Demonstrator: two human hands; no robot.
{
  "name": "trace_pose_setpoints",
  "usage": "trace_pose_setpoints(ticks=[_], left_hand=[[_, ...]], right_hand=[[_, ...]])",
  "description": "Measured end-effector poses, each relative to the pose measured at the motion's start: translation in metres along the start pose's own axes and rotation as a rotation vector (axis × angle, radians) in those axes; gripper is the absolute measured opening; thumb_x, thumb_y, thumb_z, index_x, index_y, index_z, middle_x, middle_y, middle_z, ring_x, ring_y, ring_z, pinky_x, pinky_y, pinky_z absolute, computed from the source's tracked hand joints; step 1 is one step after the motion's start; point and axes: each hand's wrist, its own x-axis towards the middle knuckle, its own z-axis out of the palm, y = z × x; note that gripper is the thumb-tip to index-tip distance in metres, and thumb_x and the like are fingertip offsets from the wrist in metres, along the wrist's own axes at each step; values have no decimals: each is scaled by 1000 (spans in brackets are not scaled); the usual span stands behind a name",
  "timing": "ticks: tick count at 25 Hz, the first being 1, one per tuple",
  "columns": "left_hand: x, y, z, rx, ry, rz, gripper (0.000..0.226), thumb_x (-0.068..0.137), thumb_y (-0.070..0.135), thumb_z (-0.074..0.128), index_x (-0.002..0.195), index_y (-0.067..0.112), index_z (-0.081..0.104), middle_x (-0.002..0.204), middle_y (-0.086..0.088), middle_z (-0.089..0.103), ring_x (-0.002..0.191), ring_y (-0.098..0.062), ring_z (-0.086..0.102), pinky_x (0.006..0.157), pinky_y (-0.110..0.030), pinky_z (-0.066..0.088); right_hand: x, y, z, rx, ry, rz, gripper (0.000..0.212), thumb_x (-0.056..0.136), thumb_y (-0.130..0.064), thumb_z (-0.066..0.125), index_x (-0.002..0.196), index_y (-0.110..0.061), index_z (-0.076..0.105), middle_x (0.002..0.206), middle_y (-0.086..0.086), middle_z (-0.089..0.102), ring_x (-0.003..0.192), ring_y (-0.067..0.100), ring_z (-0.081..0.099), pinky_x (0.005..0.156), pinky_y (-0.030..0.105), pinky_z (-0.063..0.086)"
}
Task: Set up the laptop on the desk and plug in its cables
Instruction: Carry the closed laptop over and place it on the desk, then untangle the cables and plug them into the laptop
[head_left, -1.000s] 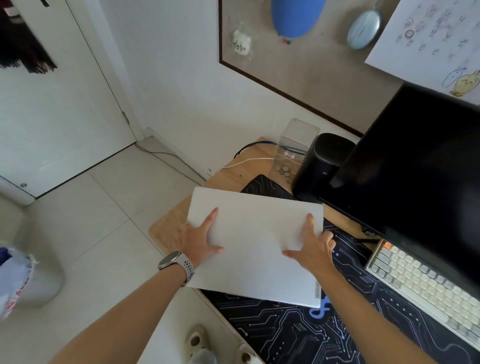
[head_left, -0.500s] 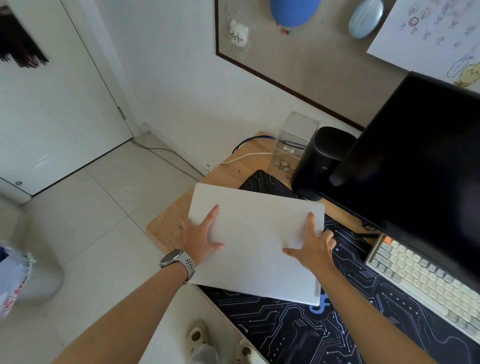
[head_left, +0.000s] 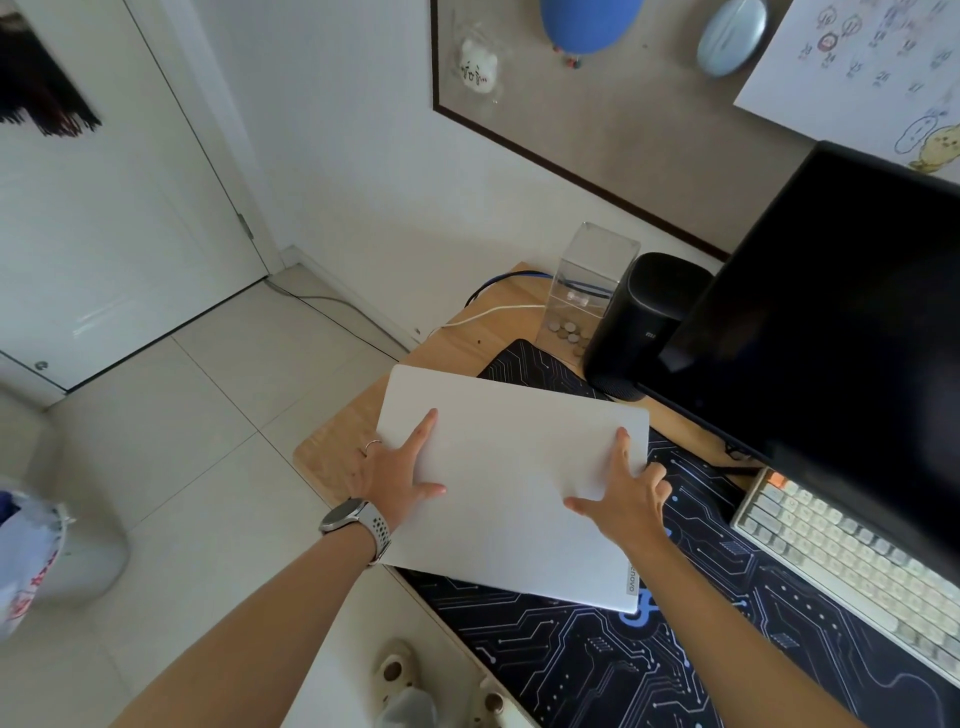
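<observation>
At the near left corner of the counter, both hands clamp a closed white slim laptop (head_left: 511, 483) by its two short sides. On the left hand (head_left: 390, 474), the grip has thumb and index finger spread flat on the lid with the other fingers curled under the left edge; a thin ring (head_left: 372, 445) sits on one finger and a grey round-faced wristwatch with a perforated pale strap (head_left: 358, 521) circles the wrist. On the right hand (head_left: 626, 499), the grip mirrors it, with thumb and forefinger on top of the lid and the remaining fingers wrapped round the right edge.

The laptop lies lid up, skewed to the counter edge, its brand lettering at the near right corner. Whether it rests fully on the surface or is held just above it, I cannot tell. Part of it overlaps a black desk mat printed with pale circuit lines (head_left: 597, 660), and its left part is over the bare light wooden counter (head_left: 337, 441).

Beyond the far edge stand a black cylindrical speaker (head_left: 636, 325) and a clear plastic box with coins at the bottom (head_left: 584, 291), just beside each other. A white cable (head_left: 493, 313) lies on the wood next to the box. To the right, a large dark monitor (head_left: 831, 322) hangs over a cream mechanical keyboard (head_left: 852, 556)
</observation>
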Motion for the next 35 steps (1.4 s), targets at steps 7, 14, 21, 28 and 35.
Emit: trace_pose_setpoints(ticks=[7,14,21,28,35], left_hand=[[-5,5,-2,57,-7,-9,98,75,48,72,145,53,4,118,-18,34,109,-35,39,99,-43,35],[-4,8,-1,219,-41,-26,100,77,56,66,145,50,-6,111,-19,41,89,-27,41,88,-38,42],[-3,22,-22,263,-32,-28,70,87,35,53,144,50,15,125,-20,43,118,-37,43,96,-43,41],[-4,36,-85,-89,312,91,26,80,22,61,106,23,63,92,-3,52,87,-27,57,78,-38,51],[29,-13,-137,-422,369,-21,11,78,16,56,69,18,63,55,4,57,48,-11,48,46,-23,39]], right_hand=[[0,-3,0,-52,-10,8,117,69,-48,77,146,-32,-10,134,23,20,121,39,29,99,46,40],[-1,-2,-1,-55,-30,-6,117,72,-48,74,146,-30,-15,134,22,18,124,40,27,96,45,43],[-11,-21,-11,-104,167,-127,104,73,-44,75,147,-24,5,144,17,5,130,38,22,106,48,35],[-12,-93,-24,141,125,-478,31,84,-34,66,114,-26,61,119,1,53,109,18,52,88,30,46],[-10,-177,-14,228,186,-511,37,88,-22,62,59,-23,39,55,-5,44,50,8,39,50,20,32]])
